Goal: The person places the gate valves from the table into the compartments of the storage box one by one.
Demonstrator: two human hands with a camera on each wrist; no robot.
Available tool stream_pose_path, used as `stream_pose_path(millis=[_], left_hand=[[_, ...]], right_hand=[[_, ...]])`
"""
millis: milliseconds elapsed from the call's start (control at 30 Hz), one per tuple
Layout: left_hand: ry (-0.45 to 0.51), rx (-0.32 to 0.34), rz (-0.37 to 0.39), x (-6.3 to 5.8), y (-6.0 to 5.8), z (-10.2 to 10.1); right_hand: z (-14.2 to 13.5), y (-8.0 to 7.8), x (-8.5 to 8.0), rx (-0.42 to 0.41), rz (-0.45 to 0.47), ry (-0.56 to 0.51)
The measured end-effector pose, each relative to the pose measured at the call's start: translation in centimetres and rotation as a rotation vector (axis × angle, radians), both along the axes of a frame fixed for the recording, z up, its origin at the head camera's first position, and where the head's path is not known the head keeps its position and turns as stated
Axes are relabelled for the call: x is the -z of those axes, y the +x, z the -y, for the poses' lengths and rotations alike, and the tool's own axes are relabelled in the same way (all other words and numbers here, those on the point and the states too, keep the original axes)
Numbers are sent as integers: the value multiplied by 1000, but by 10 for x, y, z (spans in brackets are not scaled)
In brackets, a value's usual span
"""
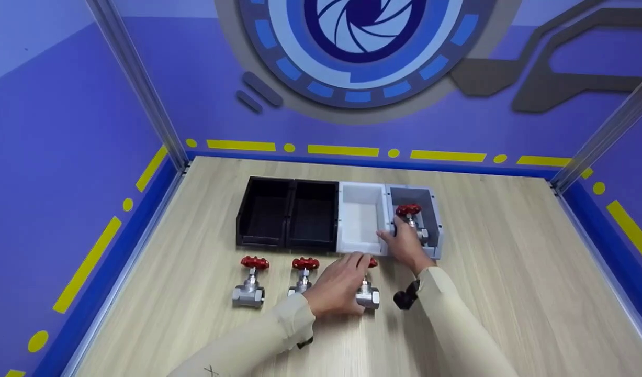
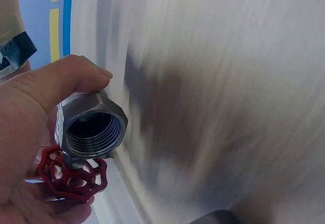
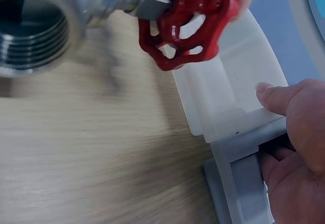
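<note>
My left hand (image 1: 337,285) grips a metal gate valve (image 1: 369,297) with a red handwheel (image 2: 73,176). The thumb lies on its threaded body and the fingers are about the wheel. My right hand (image 1: 406,245) reaches into the grey bin (image 1: 437,209) at the row's right end, beside another gate valve (image 1: 408,210) in that bin. In the right wrist view its thumb (image 3: 277,98) extends over the white bin (image 3: 228,117), apart from the fingers. The grey bin's wall partly hides those fingers. The left hand's valve fills the upper left of that view.
Two black bins (image 1: 266,241) adjoin the white one on the left. Two more gate valves stand in front of them, one at the far left (image 1: 249,296) and one (image 1: 305,263) partly behind the left forearm. Printed panels (image 1: 347,125) enclose the wooden table (image 1: 509,272).
</note>
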State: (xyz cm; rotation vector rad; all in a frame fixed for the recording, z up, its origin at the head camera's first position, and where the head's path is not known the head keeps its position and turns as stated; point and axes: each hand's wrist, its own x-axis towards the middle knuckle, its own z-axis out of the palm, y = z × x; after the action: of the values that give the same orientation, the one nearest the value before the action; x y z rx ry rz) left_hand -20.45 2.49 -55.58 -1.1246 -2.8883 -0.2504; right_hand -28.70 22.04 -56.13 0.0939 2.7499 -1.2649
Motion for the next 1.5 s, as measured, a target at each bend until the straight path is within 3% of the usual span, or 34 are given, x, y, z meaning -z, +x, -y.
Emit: stream_pose_path(millis=[700, 1067, 1267, 1500], left_hand=[[41, -7, -48, -27, -20, -8], [80, -18, -88, -33, -29, -10], [64, -17, -100, -34, -34, -9], [62, -35, -55, -37, -43, -7]], right_hand=[[-3, 0, 1, 1, 15, 26], [-1, 0, 1, -6, -22, 0], [-2, 1, 0, 2, 40, -12], [-2, 0, 0, -5, 20, 5]])
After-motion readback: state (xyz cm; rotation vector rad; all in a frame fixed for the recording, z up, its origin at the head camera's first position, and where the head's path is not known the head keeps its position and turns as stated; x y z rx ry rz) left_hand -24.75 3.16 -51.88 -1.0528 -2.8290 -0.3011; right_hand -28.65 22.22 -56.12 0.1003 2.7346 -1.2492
